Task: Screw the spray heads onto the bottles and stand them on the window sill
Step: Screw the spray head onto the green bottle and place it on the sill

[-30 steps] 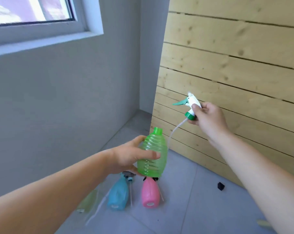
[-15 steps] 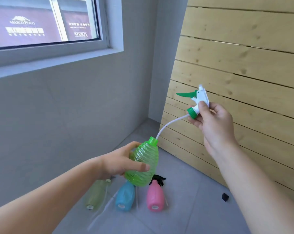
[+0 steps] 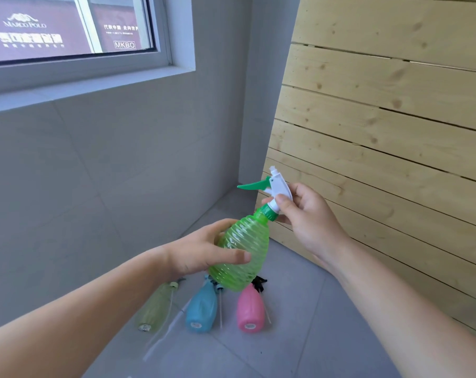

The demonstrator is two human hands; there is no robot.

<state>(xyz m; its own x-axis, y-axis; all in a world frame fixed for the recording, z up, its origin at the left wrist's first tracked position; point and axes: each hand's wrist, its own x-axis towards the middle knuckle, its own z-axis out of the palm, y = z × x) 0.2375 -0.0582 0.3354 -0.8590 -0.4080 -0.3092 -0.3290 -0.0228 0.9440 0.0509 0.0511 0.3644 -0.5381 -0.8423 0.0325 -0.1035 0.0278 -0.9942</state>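
Right grip point(image 3: 302, 214) lowered, spray head point(image 3: 277, 186) now seated

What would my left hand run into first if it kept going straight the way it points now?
The left hand already grips the ribbed green plastic bottle; further along that line the slatted wooden wall looks next, though depth is unclear.

1. My view is bright with even daylight; the window point(image 3: 70, 25) at upper left looks the likely source.
2. Shadows are soft: a faint one under the window sill point(image 3: 89, 88), and the grey wall point(image 3: 95, 173) stays dim.
3. The wood panel point(image 3: 381, 118) at right is well lit, without glare.
4. Straight lines bow toward the edges.
5. My forearms near the bottom look slightly soft.
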